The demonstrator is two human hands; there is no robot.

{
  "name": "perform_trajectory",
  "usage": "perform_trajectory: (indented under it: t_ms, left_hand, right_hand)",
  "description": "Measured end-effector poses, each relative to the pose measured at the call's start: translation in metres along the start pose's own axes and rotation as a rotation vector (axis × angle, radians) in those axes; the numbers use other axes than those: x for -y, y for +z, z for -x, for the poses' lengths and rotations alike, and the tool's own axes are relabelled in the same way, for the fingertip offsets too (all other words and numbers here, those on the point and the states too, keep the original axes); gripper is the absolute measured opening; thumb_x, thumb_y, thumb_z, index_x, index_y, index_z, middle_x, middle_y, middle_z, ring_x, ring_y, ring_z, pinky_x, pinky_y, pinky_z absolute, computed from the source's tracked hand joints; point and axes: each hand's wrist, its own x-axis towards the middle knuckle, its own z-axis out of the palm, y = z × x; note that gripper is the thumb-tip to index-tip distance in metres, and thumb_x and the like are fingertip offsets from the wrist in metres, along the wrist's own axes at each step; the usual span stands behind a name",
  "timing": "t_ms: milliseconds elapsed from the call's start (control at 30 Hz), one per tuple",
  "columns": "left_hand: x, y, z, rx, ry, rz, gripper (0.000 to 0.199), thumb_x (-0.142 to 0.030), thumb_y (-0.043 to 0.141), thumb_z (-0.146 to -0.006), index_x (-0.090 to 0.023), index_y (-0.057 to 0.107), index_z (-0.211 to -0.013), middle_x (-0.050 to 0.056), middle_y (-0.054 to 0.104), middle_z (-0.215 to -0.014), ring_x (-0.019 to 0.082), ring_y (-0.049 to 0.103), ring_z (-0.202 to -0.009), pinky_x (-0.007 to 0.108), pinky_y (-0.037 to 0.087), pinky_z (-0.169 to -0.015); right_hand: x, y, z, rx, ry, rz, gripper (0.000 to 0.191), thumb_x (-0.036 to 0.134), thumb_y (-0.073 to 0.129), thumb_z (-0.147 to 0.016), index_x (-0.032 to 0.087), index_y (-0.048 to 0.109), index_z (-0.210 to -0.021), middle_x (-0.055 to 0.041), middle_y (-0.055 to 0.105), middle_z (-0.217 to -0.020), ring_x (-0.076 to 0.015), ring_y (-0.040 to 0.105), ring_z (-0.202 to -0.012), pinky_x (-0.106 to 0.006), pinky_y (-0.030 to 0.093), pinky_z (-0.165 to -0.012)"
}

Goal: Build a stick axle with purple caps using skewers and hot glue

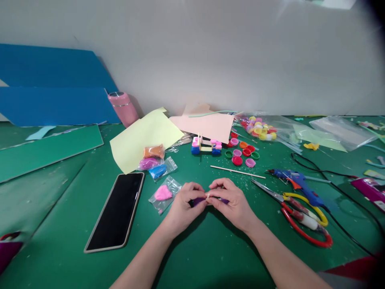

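Note:
My left hand and my right hand meet over the green table, fingertips pinched together. A tiny pale bit shows between the fingertips, too small to name. Purple patches are partly visible under the fingers of both hands; what they belong to is hidden. Left of my left hand lies a clear bag with pink clay. Beyond the hands stands a small model of pale sticks with pink, white and blue parts. A thin wooden stick lies just past my right hand.
Red-and-yellow-handled scissors and a blue glue gun with its cord lie at right. A phone lies at left. Colored bottle caps, bagged clay, paper sheets and a pink bottle sit further back.

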Motion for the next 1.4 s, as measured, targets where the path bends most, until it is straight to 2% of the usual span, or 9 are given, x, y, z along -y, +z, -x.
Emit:
perform_trajectory:
  t_ms: [100,233,400,600,867,1067,1233,1400]
  left_hand:
    - [0.001,0.0,0.0,-0.006,0.006,0.0,0.013,-0.014,0.058,-0.075,-0.022,0.068,-0.079,0.003,0.057,-0.085,0.018,0.054,-0.084,0.033,0.044,-0.077]
    - [0.004,0.001,0.001,-0.017,0.018,0.006,0.012,-0.014,0.058,-0.075,-0.022,0.067,-0.079,0.003,0.057,-0.086,0.017,0.054,-0.085,0.033,0.044,-0.077]
    - [0.005,0.001,0.001,-0.019,0.033,0.015,0.01,-0.016,0.058,-0.076,-0.022,0.066,-0.079,0.003,0.057,-0.087,0.017,0.054,-0.085,0.033,0.044,-0.077]
    - [0.005,0.001,0.001,-0.015,0.042,0.01,0.01,-0.015,0.059,-0.076,-0.021,0.067,-0.079,0.003,0.058,-0.087,0.017,0.053,-0.084,0.032,0.043,-0.076]
    - [0.005,0.002,0.001,-0.025,0.05,0.001,0.016,-0.01,0.057,-0.073,-0.02,0.068,-0.079,0.004,0.058,-0.084,0.017,0.053,-0.081,0.032,0.042,-0.074]
    - [0.004,0.002,0.001,-0.026,0.045,-0.004,0.016,-0.011,0.056,-0.074,-0.02,0.068,-0.078,0.004,0.059,-0.085,0.017,0.053,-0.081,0.032,0.042,-0.075]
    - [-0.001,-0.001,0.001,-0.006,0.033,0.0,0.018,-0.01,0.055,-0.072,-0.019,0.068,-0.079,0.005,0.06,-0.086,0.018,0.054,-0.081,0.033,0.042,-0.076]
    - [-0.006,-0.009,0.0,0.003,0.01,0.031,0.025,-0.007,0.049,-0.072,-0.019,0.066,-0.085,0.006,0.06,-0.087,0.019,0.055,-0.086,0.034,0.043,-0.078]
  right_hand:
    - [0.001,0.0,0.0,0.001,-0.003,0.002,0.013,0.024,0.057,-0.081,0.025,0.067,-0.09,-0.0049,0.057,-0.092,-0.0195,0.055,-0.087,-0.035,0.048,-0.075]
    - [0.003,-0.004,-0.002,0.022,-0.011,0.007,0.022,0.027,0.059,-0.08,0.024,0.062,-0.101,-0.0055,0.058,-0.094,-0.0196,0.056,-0.088,-0.034,0.047,-0.078]
    - [0.011,-0.018,-0.008,0.122,-0.061,0.122,0.028,0.028,0.059,-0.081,0.024,0.058,-0.109,-0.0059,0.06,-0.095,-0.0204,0.055,-0.088,-0.034,0.046,-0.075]
    - [0.024,-0.035,-0.023,0.329,-0.225,0.396,0.022,0.025,0.054,-0.084,0.022,0.06,-0.105,-0.0045,0.061,-0.089,-0.0185,0.053,-0.08,-0.032,0.039,-0.07]
    - [0.034,-0.044,-0.039,0.484,-0.418,0.692,0.02,0.02,0.043,-0.09,0.02,0.062,-0.088,-0.003,0.063,-0.087,-0.0171,0.051,-0.077,-0.03,0.03,-0.064]
    - [0.04,-0.044,-0.049,0.586,-0.476,0.791,0.013,0.016,0.049,-0.085,0.019,0.061,-0.09,-0.0013,0.062,-0.078,-0.0173,0.051,-0.074,-0.03,0.026,-0.06]
    - [0.046,-0.044,-0.058,0.67,-0.476,0.849,0.007,0.012,0.056,-0.077,0.018,0.06,-0.079,-0.0004,0.06,-0.073,-0.0172,0.052,-0.07,-0.03,0.022,-0.055]
    - [0.049,-0.043,-0.064,0.72,-0.459,0.856,0.009,0.012,0.053,-0.081,0.017,0.06,-0.082,-0.0016,0.062,-0.075,-0.0182,0.053,-0.071,-0.03,0.022,-0.054]
